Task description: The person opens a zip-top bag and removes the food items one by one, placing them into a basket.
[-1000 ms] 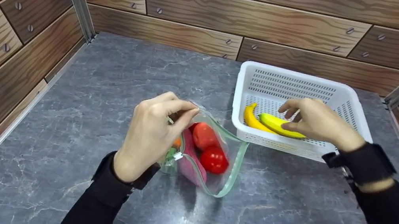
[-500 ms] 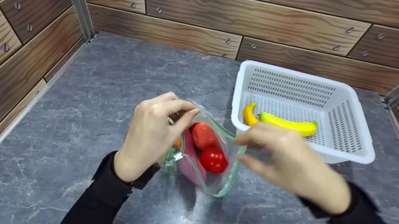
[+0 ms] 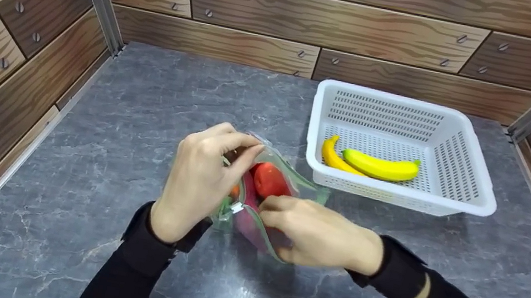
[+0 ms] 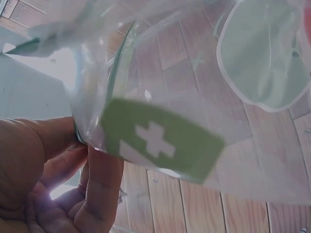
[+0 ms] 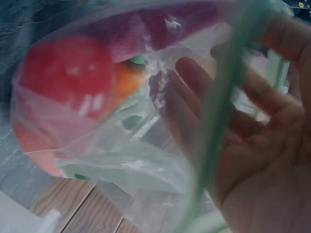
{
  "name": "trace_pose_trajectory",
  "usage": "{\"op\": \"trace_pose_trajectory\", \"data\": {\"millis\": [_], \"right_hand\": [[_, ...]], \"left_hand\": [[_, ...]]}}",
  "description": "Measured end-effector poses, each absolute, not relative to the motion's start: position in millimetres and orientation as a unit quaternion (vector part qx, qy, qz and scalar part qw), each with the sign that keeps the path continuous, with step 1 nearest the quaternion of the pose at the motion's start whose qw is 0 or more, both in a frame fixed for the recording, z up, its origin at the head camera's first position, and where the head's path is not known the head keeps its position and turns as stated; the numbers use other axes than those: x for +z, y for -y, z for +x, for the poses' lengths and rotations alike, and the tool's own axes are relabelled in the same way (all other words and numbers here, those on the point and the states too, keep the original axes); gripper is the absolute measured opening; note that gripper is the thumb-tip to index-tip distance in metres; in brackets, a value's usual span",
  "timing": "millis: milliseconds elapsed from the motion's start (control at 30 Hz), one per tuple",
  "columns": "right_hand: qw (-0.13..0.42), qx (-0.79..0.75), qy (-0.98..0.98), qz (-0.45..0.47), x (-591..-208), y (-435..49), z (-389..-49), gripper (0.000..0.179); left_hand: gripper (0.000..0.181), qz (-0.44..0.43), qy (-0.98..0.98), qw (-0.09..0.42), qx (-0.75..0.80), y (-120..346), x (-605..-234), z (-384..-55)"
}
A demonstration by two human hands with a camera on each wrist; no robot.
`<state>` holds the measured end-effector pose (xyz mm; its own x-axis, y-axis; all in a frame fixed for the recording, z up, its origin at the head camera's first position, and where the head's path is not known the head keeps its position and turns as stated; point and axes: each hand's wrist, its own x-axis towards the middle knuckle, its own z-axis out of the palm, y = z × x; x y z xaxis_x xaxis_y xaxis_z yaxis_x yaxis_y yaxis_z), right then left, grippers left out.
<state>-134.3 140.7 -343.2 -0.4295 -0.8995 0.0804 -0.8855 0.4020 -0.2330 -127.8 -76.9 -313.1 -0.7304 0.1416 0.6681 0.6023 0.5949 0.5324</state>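
Observation:
My left hand [image 3: 202,176] pinches the rim of a clear zip bag [image 4: 194,136] with a green edge and a white slider [image 3: 236,207]. Inside lie a red round fruit [image 3: 270,180], a long purple-pink vegetable [image 5: 170,29] and something orange [image 5: 127,85]. My right hand [image 3: 316,231] is at the bag's mouth on the near right, hiding part of the contents. In the right wrist view, its fingers are extended and spread, some showing through the plastic, with the green edge crossing in front of the hand. A second red fruit [image 5: 68,73] shows through the plastic.
A white perforated basket [image 3: 484,197] stands behind and to the right of the bag. In it lie a yellow-green banana [image 3: 380,166] and a darker yellow banana [image 3: 334,154]. Wood-patterned walls [image 3: 255,9] bound the grey marbled table [image 3: 85,142] at the back and sides.
My right hand has left the basket, moving left and toward me to the bag's mouth. Both bananas remain in the basket. My left hand keeps its pinch in the same place.

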Motion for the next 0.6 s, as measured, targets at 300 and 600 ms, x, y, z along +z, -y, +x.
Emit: {"op": "trace_pose_trajectory", "data": {"millis": [300,600], "right_hand": [[0.050,-0.092,-0.810,-0.577,-365.4,-129.1,-141.7,0.033],[0.012,-0.137,-0.785,-0.605,-385.1,-113.5,-146.1,0.032]], "left_hand": [[0.007,-0.229,0.845,0.296,-0.382,75.4,-314.4,-128.2],[0.007,-0.231,0.845,0.294,-0.382,76.0,-314.8,-128.1]]}}
